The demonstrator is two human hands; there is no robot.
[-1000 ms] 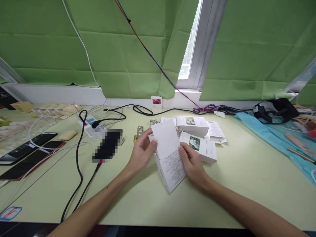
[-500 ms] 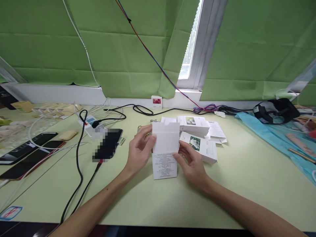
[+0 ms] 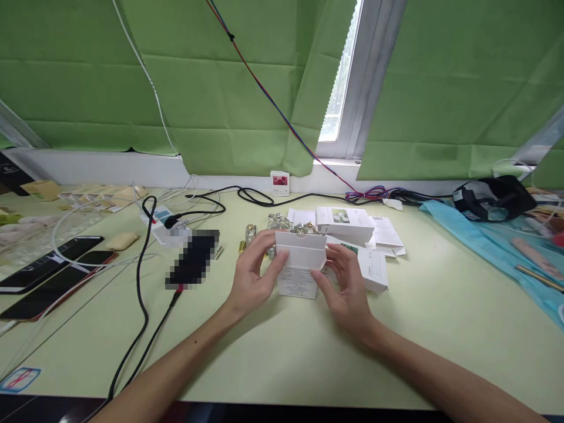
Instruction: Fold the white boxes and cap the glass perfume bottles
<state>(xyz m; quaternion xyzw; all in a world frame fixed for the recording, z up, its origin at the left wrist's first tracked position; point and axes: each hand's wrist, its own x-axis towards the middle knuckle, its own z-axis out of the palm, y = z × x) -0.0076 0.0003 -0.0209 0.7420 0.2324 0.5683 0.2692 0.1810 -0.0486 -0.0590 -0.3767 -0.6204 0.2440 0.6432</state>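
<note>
White printed carton is up front between your hands over the tabletop; can't tell if its bottom touches. Your left hand pinches the flap edge, your right hand pinches the other side. Flap's raised and creased but not tucked, so I'd call that end unfinished; contents hidden. Front flower-print box, right beside, looks closed. Farther back, shiny gold-topped pieces sit unboxed near the rear flower-print box.
</note>
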